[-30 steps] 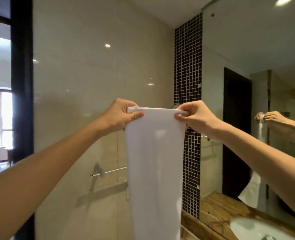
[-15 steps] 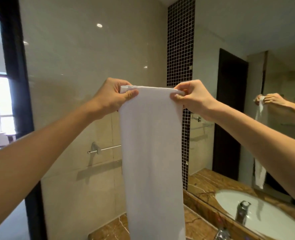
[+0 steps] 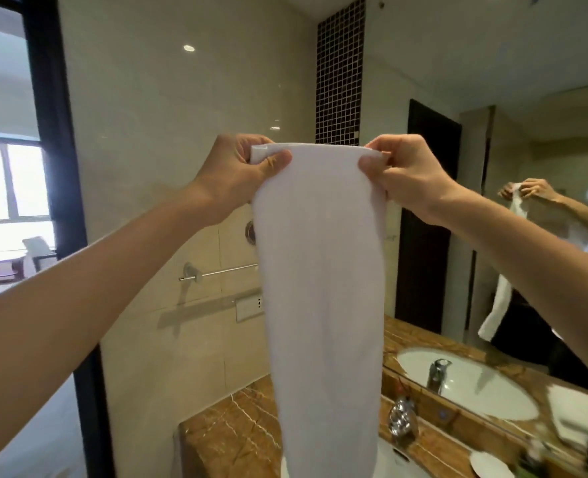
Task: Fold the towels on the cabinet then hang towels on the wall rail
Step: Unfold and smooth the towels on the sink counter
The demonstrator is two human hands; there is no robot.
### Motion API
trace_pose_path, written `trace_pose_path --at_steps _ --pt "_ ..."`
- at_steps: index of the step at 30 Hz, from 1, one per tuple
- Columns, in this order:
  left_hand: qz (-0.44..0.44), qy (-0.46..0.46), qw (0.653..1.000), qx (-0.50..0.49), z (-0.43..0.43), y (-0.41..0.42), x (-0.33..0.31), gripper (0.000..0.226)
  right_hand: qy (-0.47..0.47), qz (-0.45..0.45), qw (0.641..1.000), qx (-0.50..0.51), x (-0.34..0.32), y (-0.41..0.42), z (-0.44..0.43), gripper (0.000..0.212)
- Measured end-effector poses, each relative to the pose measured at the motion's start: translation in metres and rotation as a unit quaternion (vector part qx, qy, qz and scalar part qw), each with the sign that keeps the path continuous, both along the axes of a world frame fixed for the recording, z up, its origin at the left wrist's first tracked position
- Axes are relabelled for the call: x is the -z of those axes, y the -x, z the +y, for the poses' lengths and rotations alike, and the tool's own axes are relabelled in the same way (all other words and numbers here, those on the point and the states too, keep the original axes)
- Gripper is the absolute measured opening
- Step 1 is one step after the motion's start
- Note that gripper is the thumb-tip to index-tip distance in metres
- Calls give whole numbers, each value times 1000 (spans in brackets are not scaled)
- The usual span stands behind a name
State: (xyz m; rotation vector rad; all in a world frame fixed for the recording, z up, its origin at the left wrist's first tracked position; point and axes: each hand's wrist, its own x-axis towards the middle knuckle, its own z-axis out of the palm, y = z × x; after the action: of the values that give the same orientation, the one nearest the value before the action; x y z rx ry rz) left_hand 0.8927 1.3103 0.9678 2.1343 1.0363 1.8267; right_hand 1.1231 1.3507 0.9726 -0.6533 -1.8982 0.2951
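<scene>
Nearest the camera, two bare forearms reached up from the lower corners of the frame. The left hand (image 3: 241, 170) pinched the top left corner of the towel (image 3: 320, 288) between thumb and curled fingers, and the right hand (image 3: 403, 177) pinched the top right corner the same way. The towel, a long white folded strip, hung in mid-frame, held in the air with its lower end running out of the bottom edge. Since only those two pinches carried it, a slip at either corner would probably have let the folds open and the strip swing down. Its lower part hung over the bench (image 3: 230, 429) beside the tap (image 3: 403, 417), where it might have snagged or picked up water; whether it touched either could not be told. The bench was brown veined stone in the lower middle of the frame. Behind it, on the glossy beige wall (image 3: 165, 132), the rail (image 3: 227, 270) sat lower than the hands. Its right part was hidden by the towel, so draping would likely have been done half blind and could have ended lopsided. A socket plate (image 3: 247, 308) sat just below the rail. Farther back, a dark mosaic strip (image 3: 339, 74) met the mirror (image 3: 492, 81) on the right. At far left a black door frame (image 3: 51, 132) opened onto a bright window (image 3: 9, 181).
</scene>
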Motion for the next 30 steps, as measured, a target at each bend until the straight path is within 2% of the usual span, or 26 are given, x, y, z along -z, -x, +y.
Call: trace_pose_path --at_steps 7,14,18,23,30 --pt "3 -8 1000 28 -40 -21 -9 16 -13 19 997 80 -3 -16 -51 11" --pt "-4 -5 1000 29 -38 -32 -1 19 9 3 994 108 3 -22 -56 18" --pt "-6 44 999 30 -18 -31 38 15 40 -16 993 112 37 -21 -33 18" --pt "20 128 991 16 14 -25 112 13 97 -45 987 122 110 -13 14 12" --pt "14 205 977 -60 69 0 210 11 167 -87 977 100 213 22 91 15"
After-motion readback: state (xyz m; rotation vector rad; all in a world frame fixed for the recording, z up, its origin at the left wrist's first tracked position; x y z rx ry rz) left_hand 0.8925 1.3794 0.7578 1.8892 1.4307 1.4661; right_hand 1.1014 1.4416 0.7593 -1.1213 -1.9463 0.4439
